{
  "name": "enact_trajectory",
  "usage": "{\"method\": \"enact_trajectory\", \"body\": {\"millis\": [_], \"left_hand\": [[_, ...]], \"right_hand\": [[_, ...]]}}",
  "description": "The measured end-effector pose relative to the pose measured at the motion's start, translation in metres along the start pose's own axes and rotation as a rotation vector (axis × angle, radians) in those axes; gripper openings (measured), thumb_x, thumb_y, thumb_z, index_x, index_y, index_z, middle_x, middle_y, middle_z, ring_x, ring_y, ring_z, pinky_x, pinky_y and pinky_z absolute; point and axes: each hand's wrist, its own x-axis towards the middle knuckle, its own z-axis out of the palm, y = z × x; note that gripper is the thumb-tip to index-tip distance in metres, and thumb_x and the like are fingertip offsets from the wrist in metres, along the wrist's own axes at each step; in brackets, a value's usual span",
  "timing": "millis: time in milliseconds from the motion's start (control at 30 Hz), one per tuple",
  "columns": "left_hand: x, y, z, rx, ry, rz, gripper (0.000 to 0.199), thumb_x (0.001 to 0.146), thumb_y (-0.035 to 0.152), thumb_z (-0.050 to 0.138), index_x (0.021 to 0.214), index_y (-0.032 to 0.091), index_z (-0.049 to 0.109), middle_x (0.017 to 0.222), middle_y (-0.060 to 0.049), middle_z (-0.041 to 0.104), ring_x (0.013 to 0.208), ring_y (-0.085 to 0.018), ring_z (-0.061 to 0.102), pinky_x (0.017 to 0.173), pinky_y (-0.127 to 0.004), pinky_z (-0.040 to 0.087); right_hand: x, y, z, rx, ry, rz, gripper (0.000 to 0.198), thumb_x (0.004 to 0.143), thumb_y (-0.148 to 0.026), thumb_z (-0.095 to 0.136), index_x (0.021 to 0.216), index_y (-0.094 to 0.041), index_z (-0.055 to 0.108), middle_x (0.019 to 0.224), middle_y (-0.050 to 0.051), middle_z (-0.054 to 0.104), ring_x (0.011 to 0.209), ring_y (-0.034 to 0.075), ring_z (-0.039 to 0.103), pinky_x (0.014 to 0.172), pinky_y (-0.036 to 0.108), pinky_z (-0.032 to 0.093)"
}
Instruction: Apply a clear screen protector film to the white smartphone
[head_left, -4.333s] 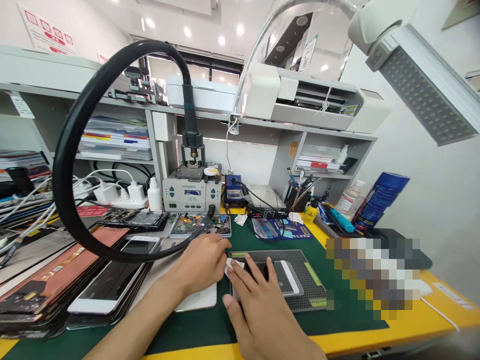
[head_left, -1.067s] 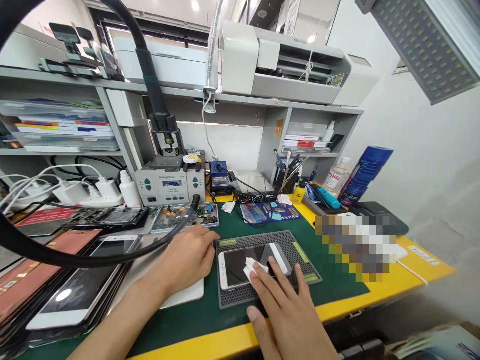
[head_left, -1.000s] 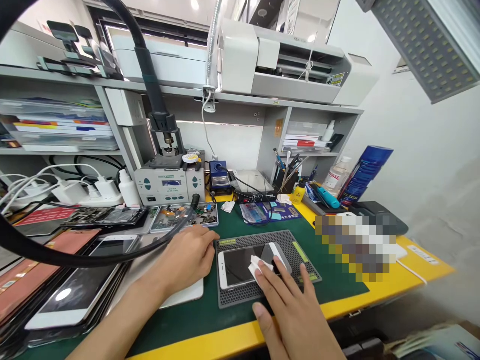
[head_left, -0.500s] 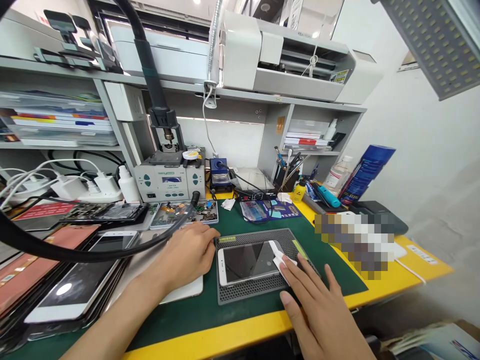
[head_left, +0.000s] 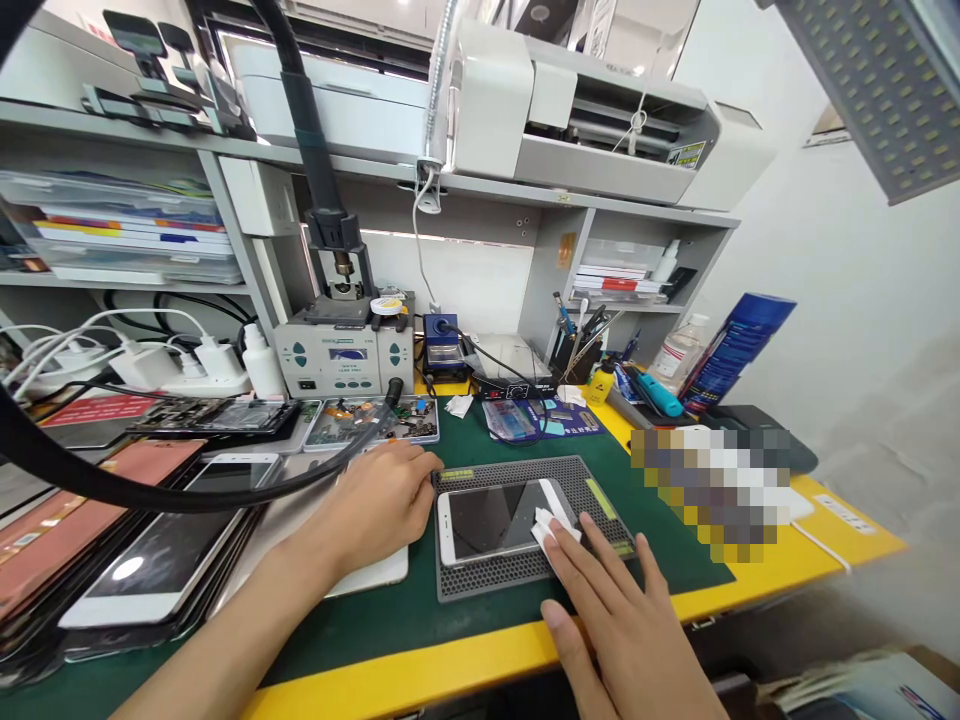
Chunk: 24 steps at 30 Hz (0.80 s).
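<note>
A white smartphone (head_left: pixel 487 525) with a dark screen lies face up on a grey perforated mat (head_left: pixel 480 585). My right hand (head_left: pixel 619 600) is over its right end, fingers stretched and thumb apart. Under those fingertips, a folded white tissue (head_left: pixel 547 524) presses on the screen. My left hand (head_left: pixel 386 500) is curled closed at the mat's upper left corner, its knuckles beside the mat's edge. What lies inside its fingers, if anything, is hidden. A pale flat device (head_left: pixel 375 572) shows partly beneath the left hand.
Stacked phones and screens (head_left: pixel 169 545) fill the left side. A black hose (head_left: pixel 225 500) arcs across from there. Behind are a parts tray (head_left: pixel 412 420), a hot-air station (head_left: pixel 346 360) and a pen holder (head_left: pixel 574 355). Bottles and a blue can (head_left: pixel 739 350) stand back right.
My right hand has slid the tissue slightly left over the phone's screen. My left hand keeps its place by the mat. The camera view has shifted a little.
</note>
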Motion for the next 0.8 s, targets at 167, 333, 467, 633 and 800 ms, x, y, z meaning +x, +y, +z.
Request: {"method": "enact_trajectory", "body": {"millis": [167,333,467,633,800], "left_hand": [[-0.001,-0.001,0.002,0.000,0.014,0.008,0.036,0.093,0.013,0.043,0.108,0.019,0.075,0.106,-0.011,0.078,0.103,-0.030,0.073,0.096,-0.044,0.057],[-0.002,-0.001,0.003,0.009,0.037,0.015,0.034,0.092,0.013,0.045,0.107,0.020,0.075,0.104,-0.011,0.078,0.102,-0.028,0.073,0.096,-0.042,0.056],[-0.001,0.000,0.002,0.014,0.054,0.017,0.033,0.091,0.012,0.047,0.106,0.022,0.075,0.101,-0.010,0.078,0.101,-0.027,0.074,0.094,-0.039,0.056],[-0.001,0.001,-0.001,0.014,0.050,0.011,0.032,0.091,0.013,0.047,0.106,0.020,0.075,0.100,-0.010,0.078,0.096,-0.027,0.074,0.090,-0.039,0.057],[-0.001,0.001,-0.003,0.007,0.040,0.000,0.034,0.091,0.012,0.045,0.107,0.018,0.075,0.102,-0.012,0.078,0.098,-0.030,0.074,0.089,-0.043,0.058]], "right_hand": [[0.007,-0.010,0.002,0.043,0.027,-0.039,0.049,0.104,-0.036,0.047,0.148,-0.018,0.054,0.155,0.005,0.050,0.136,0.042,0.054,0.110,0.073,0.036],[0.014,-0.020,0.003,0.023,0.063,-0.096,0.047,0.104,-0.035,0.046,0.145,-0.015,0.057,0.156,0.005,0.049,0.136,0.041,0.054,0.116,0.072,0.025],[0.019,-0.027,0.003,0.031,0.088,-0.130,0.046,0.104,-0.036,0.046,0.141,-0.014,0.061,0.154,0.006,0.052,0.135,0.042,0.055,0.119,0.073,0.013],[0.026,-0.037,0.003,0.092,0.075,-0.146,0.045,0.103,-0.036,0.047,0.140,-0.015,0.062,0.153,0.005,0.053,0.134,0.042,0.056,0.119,0.074,0.014],[0.033,-0.050,0.004,0.226,-0.006,-0.075,0.045,0.102,-0.039,0.051,0.142,-0.021,0.061,0.154,0.000,0.050,0.139,0.041,0.052,0.117,0.075,0.029]]}}
